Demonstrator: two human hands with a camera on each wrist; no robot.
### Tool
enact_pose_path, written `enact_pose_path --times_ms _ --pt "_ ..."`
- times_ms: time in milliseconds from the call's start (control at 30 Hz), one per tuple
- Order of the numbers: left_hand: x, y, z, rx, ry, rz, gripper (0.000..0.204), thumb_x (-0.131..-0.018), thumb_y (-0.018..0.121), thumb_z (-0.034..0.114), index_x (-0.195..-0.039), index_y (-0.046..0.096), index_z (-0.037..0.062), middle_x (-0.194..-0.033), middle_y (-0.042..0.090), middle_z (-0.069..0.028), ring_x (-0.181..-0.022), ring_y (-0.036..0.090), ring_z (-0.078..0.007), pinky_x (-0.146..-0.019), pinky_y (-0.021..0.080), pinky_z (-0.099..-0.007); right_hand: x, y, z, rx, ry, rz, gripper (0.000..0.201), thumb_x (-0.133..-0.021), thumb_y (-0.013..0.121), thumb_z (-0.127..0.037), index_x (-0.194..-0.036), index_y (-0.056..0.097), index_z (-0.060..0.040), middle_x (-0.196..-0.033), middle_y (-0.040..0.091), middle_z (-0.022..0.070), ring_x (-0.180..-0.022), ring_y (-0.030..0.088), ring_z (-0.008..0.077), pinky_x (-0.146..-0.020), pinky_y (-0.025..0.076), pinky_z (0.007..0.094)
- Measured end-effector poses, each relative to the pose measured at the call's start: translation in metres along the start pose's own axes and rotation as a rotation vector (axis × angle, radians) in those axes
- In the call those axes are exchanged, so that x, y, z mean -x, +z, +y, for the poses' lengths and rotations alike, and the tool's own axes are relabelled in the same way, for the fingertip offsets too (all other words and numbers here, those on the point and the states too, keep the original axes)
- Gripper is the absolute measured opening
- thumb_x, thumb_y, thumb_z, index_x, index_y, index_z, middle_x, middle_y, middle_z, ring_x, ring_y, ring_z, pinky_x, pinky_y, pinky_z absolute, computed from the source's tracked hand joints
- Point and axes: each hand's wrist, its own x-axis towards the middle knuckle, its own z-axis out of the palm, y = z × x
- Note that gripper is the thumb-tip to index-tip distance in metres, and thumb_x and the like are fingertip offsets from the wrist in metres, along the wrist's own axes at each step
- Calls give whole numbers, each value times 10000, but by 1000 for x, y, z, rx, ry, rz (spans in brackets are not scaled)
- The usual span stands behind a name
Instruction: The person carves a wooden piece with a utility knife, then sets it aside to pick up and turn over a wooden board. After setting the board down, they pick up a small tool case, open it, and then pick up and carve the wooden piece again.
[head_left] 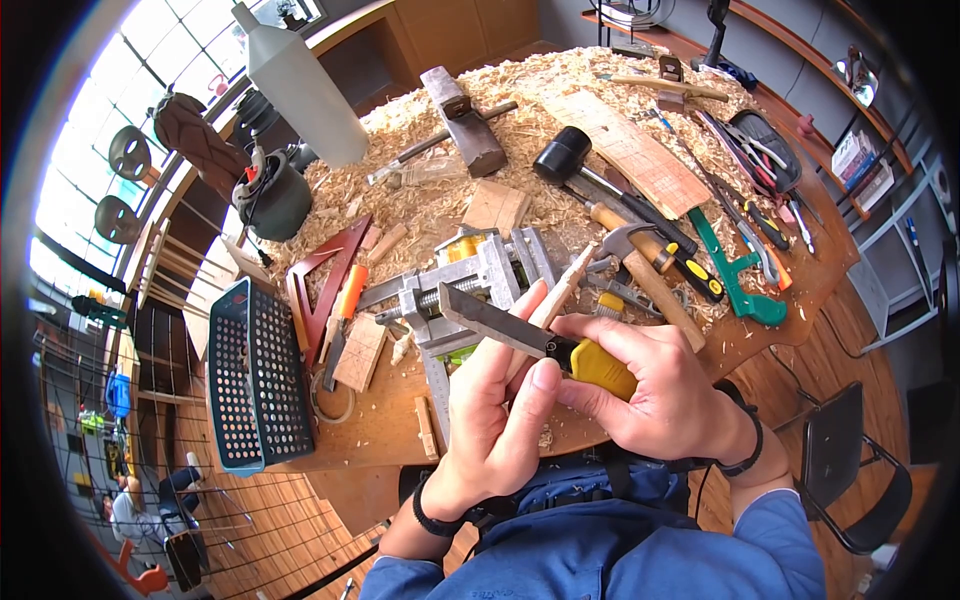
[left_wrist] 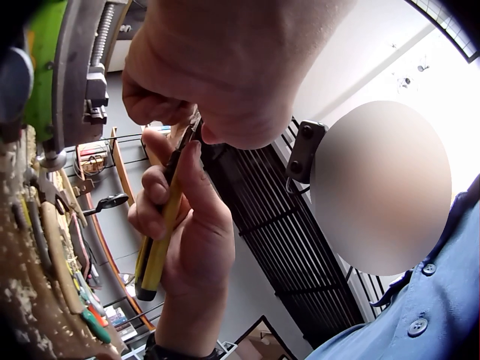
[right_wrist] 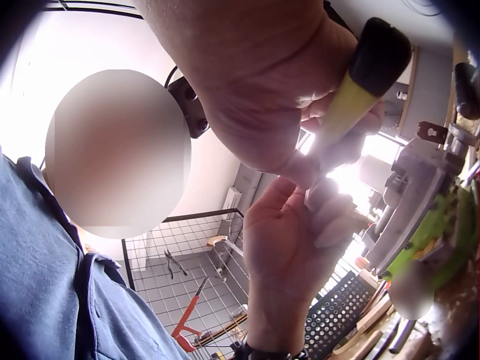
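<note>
In the head view, my right hand point(head_left: 665, 395) grips the yellow handle point(head_left: 600, 370) of a knife, whose grey blade point(head_left: 495, 322) points up and left across my left fingers. My left hand point(head_left: 485, 430) holds a pale, pointed wooden stick point(head_left: 568, 288) that slants up behind the blade; its lower part is hidden. The left thumb lies near the blade's base. The left wrist view has the yellow-and-black knife point(left_wrist: 159, 251) in my right hand point(left_wrist: 199, 240), just below my left hand point(left_wrist: 217, 67). In the right wrist view the knife's black end point(right_wrist: 381, 56) sticks out of my right hand point(right_wrist: 255, 82).
A metal vise point(head_left: 480, 275) stands on the bench just beyond the hands. To the left are a perforated basket point(head_left: 262, 380) and a red square point(head_left: 325, 280). A black mallet point(head_left: 563, 155), a hammer point(head_left: 660, 300) and a green-handled tool point(head_left: 735, 275) lie among wood shavings to the right.
</note>
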Motion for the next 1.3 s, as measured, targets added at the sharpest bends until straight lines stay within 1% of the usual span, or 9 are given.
enact_pose_path --times_ms 167,233,467,533,600,867,933,1033,1300 --pt "3 -3 2 -193 -117 7 499 -1048 563 77 -1483 434 -128 -1310 660 -208 -1078 655 -168 -928 515 -298 1 1 -1 -10 -11 3 481 -876 823 -248 -1205 661 64 -959 735 249 -842 749 382 -709 591 414" --pt "-2 0 -6 -263 124 59 469 -1045 585 77 -1462 481 -111 -1141 707 -135 -877 625 -98 -769 504 -242 1 2 -1 -6 -17 5 486 -872 829 -249 -1204 661 62 -956 735 249 -837 749 380 -704 592 413" --pt "3 -3 1 -311 24 70 414 -1047 597 103 -1423 561 -65 -1084 716 -127 -864 624 -95 -764 508 -247 3 -1 -6 13 8 -25 535 -860 850 -187 -1266 635 89 -1014 744 226 -895 767 306 -759 581 347" --pt "2 -2 5 -319 1 52 406 -1068 564 127 -1425 556 -65 -1179 717 -183 -993 678 -157 -864 531 -295 2 0 -6 18 18 -40 538 -862 847 -185 -1272 631 89 -1015 745 225 -896 768 303 -762 582 347" --pt "2 -3 7 -320 0 43 405 -1077 546 138 -1426 552 -68 -1187 716 -188 -1016 682 -166 -885 527 -302 1 2 -4 -46 -44 31 534 -878 827 -265 -1261 632 52 -943 730 239 -815 742 381 -679 585 410" --pt "3 -2 2 -277 15 70 380 -1092 505 135 -1392 560 -91 -1190 712 -203 -1048 689 -206 -919 520 -317 0 -4 0 52 -17 135 515 -893 814 -271 -1241 631 62 -1002 738 236 -882 749 383 -765 583 437" --pt "2 -3 -3 -282 107 49 402 -1097 511 172 -1413 559 -71 -920 690 -16 -658 490 -21 -598 397 -181 1 -5 1 55 -5 118 514 -893 812 -289 -1231 639 59 -1007 737 235 -883 746 382 -756 585 426" --pt "3 -5 6 -80 -134 -36 436 -1079 507 122 -1471 482 -66 -1087 678 -64 -796 567 -49 -688 456 -201 0 -5 0 46 -10 57 526 -892 810 -301 -1234 643 61 -1023 738 239 -883 745 385 -749 588 421" --pt "3 -1 9 178 -241 -1 533 -1060 506 128 -1542 371 -53 -1332 587 -101 -1099 583 -120 -953 461 -265 0 -4 6 105 -91 43 567 -886 811 -310 -1263 636 75 -1036 738 249 -848 743 392 -711 588 428"
